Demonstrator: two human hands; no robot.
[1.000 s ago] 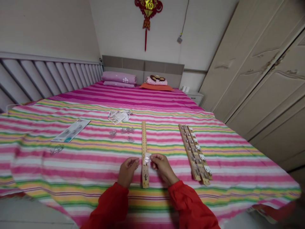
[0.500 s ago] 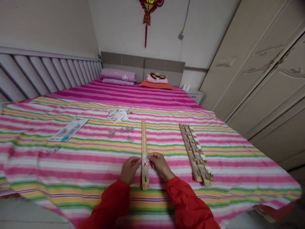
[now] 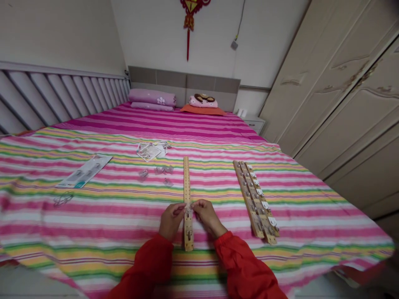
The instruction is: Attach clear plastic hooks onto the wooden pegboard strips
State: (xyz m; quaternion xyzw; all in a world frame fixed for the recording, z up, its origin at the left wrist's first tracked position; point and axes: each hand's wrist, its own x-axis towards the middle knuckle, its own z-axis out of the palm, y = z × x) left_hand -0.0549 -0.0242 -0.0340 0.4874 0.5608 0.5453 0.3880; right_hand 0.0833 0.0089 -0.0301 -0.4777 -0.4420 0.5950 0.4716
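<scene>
A narrow wooden strip with a row of small holes [image 3: 186, 182] lies lengthwise in front of me on the striped cloth. On its nearer half sits a clear-backed hook [image 3: 188, 211], held at its left edge by the pinched fingertips of my left hand [image 3: 171, 220]. My right hand [image 3: 207, 216] pinches the same hook from the right. Closer to me, a second hook [image 3: 188, 235] is on the strip's near end. How firmly the upper hook touches the wood is too small to make out.
To the right lie wooden strips fitted with several hooks [image 3: 256, 199]. Left of the middle strip are loose clear hooks [image 3: 163, 170] and a pile of packaging [image 3: 150, 151]. Farther left lie a hook card [image 3: 85, 171] and a thin, clear tangled item [image 3: 63, 199].
My fingertips have closed in on the upper hook from both sides, the left ones moving up to its edge. The view has shifted slightly.
</scene>
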